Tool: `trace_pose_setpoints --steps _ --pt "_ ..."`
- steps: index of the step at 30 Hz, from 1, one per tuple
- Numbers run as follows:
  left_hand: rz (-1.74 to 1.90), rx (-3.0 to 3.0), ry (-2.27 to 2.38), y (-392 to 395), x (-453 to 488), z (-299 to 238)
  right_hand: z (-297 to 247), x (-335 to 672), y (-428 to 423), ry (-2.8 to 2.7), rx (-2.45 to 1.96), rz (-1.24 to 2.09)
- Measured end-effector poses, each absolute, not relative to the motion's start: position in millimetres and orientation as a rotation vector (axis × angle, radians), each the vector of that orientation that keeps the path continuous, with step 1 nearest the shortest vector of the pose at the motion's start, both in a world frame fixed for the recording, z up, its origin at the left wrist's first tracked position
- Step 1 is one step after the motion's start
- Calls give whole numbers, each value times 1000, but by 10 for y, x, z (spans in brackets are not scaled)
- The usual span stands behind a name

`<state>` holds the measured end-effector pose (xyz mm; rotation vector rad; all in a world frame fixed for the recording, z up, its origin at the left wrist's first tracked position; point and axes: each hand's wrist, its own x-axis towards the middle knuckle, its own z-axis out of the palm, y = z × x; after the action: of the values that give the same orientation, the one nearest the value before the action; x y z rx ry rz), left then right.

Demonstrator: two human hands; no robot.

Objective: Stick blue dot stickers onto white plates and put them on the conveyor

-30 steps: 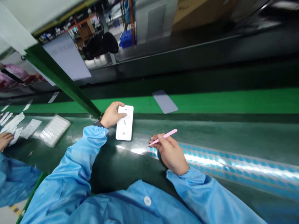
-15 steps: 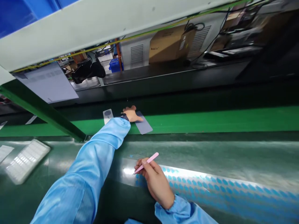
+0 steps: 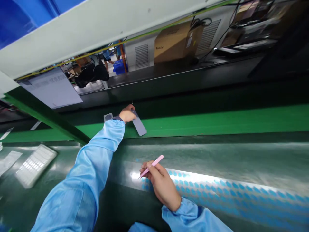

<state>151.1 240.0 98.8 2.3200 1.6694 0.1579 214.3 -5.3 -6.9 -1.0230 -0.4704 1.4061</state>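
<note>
Edge grip: the left hand [image 3: 126,114], stretched to the green belt [image 3: 217,120] at frame centre, pinches one end of a thin grey panel [image 3: 140,126], just beside a small white part [image 3: 108,117]. The right hand [image 3: 160,182], lower centre, is closed on pink tweezers [image 3: 152,165] over the blue-dot sticker sheet [image 3: 217,190]. Holding the panel by its edge should keep its face clean.

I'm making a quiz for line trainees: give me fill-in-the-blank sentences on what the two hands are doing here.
1. The left hand pinches one end of a ____ panel.
2. The right hand holds pink ____.
3. The sheet under the right hand carries ____ dots.
Missing: grey; tweezers; blue.
</note>
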Motion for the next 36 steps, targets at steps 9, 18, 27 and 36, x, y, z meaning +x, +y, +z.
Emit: trace_pose_setpoints --steps 9,18,27,36 --pt "-69 2611 1730 998 233 1544 -62 2176 14 -402 -1002 1472" --pt "-259 2422 1608 123 305 626 -87 2138 41 -568 -1050 1355" --pt "126 2424 1290 31 -143 227 242 2461 -43 -878 -1240 1171" --pt "317 2477 1110 70 -33 6 261 2441 164 -967 -1511 1272"
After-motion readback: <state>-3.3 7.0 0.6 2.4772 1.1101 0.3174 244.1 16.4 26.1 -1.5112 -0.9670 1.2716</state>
